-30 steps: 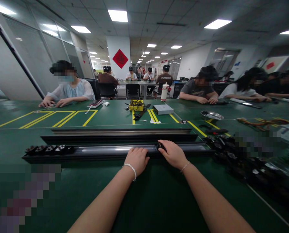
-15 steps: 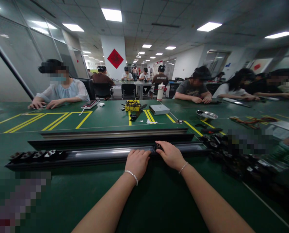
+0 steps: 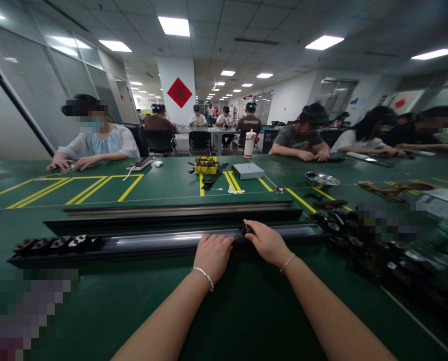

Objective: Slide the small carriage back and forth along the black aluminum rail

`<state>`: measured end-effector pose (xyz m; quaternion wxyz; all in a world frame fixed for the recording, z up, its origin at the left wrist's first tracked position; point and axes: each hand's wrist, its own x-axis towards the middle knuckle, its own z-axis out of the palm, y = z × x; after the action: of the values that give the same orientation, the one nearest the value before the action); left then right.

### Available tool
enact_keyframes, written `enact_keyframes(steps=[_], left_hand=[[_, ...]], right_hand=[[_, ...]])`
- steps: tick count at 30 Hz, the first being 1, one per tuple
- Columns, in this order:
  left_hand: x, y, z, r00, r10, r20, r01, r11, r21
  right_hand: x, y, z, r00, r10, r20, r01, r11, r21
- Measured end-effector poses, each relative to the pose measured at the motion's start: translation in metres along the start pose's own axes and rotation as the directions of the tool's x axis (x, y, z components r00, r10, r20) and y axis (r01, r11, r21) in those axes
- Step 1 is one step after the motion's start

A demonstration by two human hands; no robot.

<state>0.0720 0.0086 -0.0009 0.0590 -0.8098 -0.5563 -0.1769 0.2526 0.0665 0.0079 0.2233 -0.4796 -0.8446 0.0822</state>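
Note:
A long black rail (image 3: 145, 241) with a shiny inner channel lies across the green table before me. My left hand (image 3: 212, 254) is closed over its near edge around the middle, with the fingertips partly hidden. Just to the right, my right hand (image 3: 268, 242) pinches a small black block-shaped part (image 3: 246, 230) at the channel. Whether that part is seated in the channel I cannot tell. Several similar black parts (image 3: 58, 243) sit in a row at the rail's left end.
Behind the rail lie more long dark profiles (image 3: 179, 215). A heap of black parts (image 3: 359, 240) spreads at the right. Farther back are a metal bowl (image 3: 321, 179), a grey box (image 3: 248, 171) and a yellow holder with cables (image 3: 205, 165). Other people sit across the table.
My right hand and the small black part have shifted very slightly to the right along the rail. The left hand stays at nearly the same place.

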Motion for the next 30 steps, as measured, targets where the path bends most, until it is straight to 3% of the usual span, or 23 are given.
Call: enact_keyframes(steps=[30], left_hand=[[-0.0001, -0.0019, 0.0024, 1.000, 0.008, -0.014, -0.008, 1.000, 0.013]], right_hand=[[-0.0006, 0.0007, -0.0025, 1.000, 0.002, 0.012, -0.002, 1.000, 0.011]])
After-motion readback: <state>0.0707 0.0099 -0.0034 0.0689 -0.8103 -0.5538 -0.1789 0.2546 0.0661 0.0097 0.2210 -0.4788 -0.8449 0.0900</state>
